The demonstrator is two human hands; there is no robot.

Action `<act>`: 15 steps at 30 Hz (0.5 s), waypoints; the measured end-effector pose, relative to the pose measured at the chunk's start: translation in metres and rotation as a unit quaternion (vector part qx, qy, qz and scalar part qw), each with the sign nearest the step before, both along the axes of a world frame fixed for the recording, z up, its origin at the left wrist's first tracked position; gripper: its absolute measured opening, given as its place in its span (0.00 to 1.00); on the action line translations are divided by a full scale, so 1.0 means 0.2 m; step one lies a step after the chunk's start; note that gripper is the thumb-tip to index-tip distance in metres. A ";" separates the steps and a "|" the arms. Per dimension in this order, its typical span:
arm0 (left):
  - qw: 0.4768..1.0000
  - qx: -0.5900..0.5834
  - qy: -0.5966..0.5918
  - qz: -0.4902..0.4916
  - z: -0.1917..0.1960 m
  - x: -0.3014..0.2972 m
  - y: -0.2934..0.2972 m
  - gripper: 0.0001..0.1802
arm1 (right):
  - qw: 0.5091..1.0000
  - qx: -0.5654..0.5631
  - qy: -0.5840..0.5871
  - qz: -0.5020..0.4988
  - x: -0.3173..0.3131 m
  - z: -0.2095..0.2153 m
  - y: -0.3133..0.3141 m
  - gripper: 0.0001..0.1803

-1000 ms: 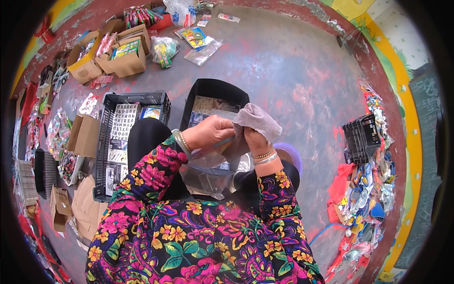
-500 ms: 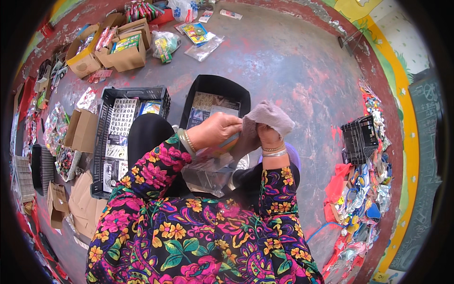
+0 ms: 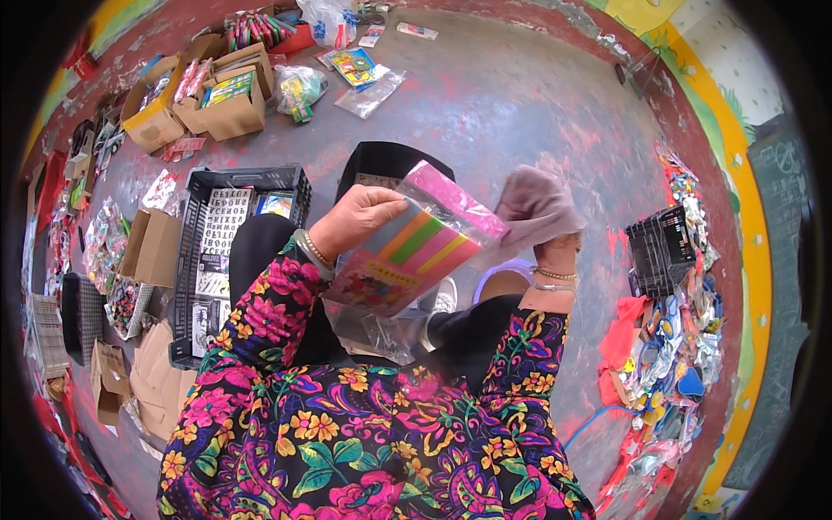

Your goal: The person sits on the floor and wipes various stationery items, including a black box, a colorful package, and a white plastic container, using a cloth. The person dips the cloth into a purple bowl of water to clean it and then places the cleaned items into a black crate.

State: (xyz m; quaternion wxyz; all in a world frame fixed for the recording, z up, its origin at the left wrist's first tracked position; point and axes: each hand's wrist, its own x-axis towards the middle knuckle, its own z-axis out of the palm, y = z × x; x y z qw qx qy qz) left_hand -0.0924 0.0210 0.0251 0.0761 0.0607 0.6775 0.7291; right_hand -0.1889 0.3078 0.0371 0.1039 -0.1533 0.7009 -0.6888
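Two hands, left [image 3: 360, 221] and right [image 3: 555, 251], hold one striped packet [image 3: 412, 256] and one grey cloth [image 3: 537, 204]. Three black crates sit on the floor: left [image 3: 195, 260], far [image 3: 386, 160], right [image 3: 659, 251]. Two open cardboard boxes [image 3: 230, 100] stand far left.

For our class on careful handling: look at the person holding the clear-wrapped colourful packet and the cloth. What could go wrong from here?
1. The left hand grips the striped packet only at its upper edge; the glossy wrapper could slip and drop toward the loose clear bag on the lap.
2. The right hand holds a bunched grey cloth against the packet's top corner; pressing hard might crease or tear the thin wrapper.
3. The black crate sits close by the left elbow, so a swing could knock it.
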 end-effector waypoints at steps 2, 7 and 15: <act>1.000 -0.013 0.003 -0.011 -0.01 0.00 0.03 0.13 | 0.967 0.228 0.086 0.077 -0.02 -0.05 -0.02 0.19; 0.994 -0.100 0.041 -0.035 -0.05 -0.02 0.08 0.12 | 0.978 0.071 0.145 0.129 0.15 -0.14 -0.17 0.19; 0.998 -0.061 -0.005 -0.028 -0.04 -0.02 0.09 0.11 | 0.840 0.321 0.438 -0.014 0.20 -0.01 -0.31 0.12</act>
